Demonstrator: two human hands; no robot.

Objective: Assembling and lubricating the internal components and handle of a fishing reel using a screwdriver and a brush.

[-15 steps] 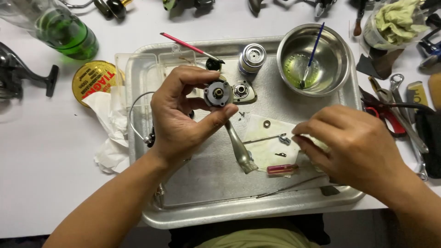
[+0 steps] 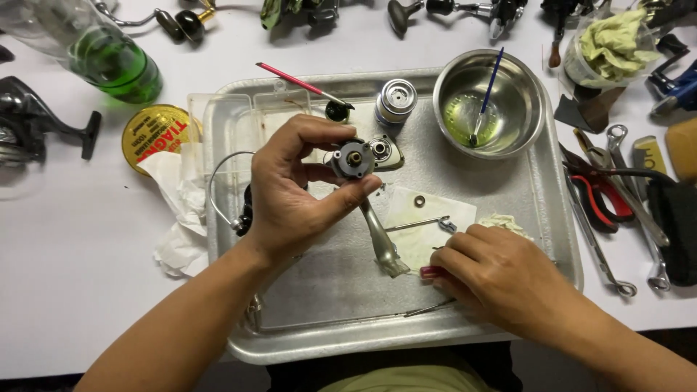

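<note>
My left hand [image 2: 290,196] holds a grey fishing reel body [image 2: 356,160] upright over a metal tray [image 2: 327,348], thumb and fingers pinching its round top. The reel's silver foot [image 2: 381,243] hangs down toward the tray. My right hand [image 2: 501,276] rests low on the tray's right side. Its fingertips are closed over a small red-handled tool [image 2: 430,272] that lies at the edge of a white paper [image 2: 428,232]. A small washer [image 2: 420,201] and a thin metal pin [image 2: 414,225] lie on that paper.
A steel bowl [image 2: 519,109] with a blue brush [image 2: 490,91], a silver spool [image 2: 396,100] and a pink brush [image 2: 298,82] sit at the tray's back. Left of the tray are a green bottle [image 2: 109,62], a yellow tin [image 2: 156,131] and tissue [image 2: 178,218]. Red-handled pliers [image 2: 599,196] and wrenches [image 2: 602,254] lie to its right.
My right hand has moved left and down onto the red-handled tool. My left hand still holds the reel body in about the same spot.
</note>
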